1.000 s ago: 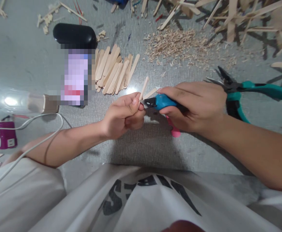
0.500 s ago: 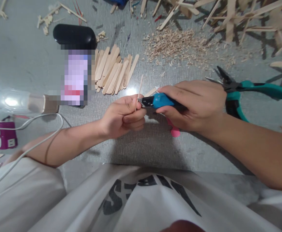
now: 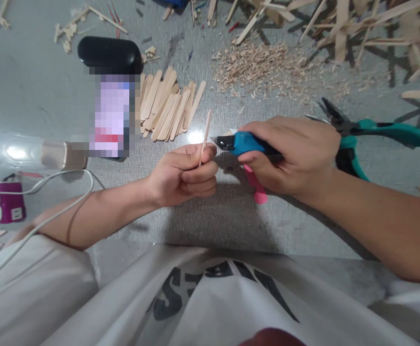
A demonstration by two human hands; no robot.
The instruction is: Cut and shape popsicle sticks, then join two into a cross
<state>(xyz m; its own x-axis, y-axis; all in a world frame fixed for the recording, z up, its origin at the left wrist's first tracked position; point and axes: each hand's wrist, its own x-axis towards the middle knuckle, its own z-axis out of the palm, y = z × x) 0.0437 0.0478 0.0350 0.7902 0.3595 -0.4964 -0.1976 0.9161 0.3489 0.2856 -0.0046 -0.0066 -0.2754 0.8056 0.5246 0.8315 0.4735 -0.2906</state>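
Now knife (image 3: 239,142) in right hand (image 3: 296,154) is off stick (image 3: 205,130). Left hand (image 3: 181,175) pinches stick's bottom; it's thin, light, snaps easy, so hold low.

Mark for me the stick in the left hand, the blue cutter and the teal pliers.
stick (image 3: 206,126), head view, upper shaft above the fingers.
blue cutter (image 3: 245,142), head view, blue body.
teal pliers (image 3: 393,132), head view, upper handle.

A stack of sticks (image 3: 168,108) is laid beyond the left hand (image 3: 181,174); pliers (image 3: 368,132) are set behind the right hand (image 3: 296,154), shavings (image 3: 264,67) farther back.
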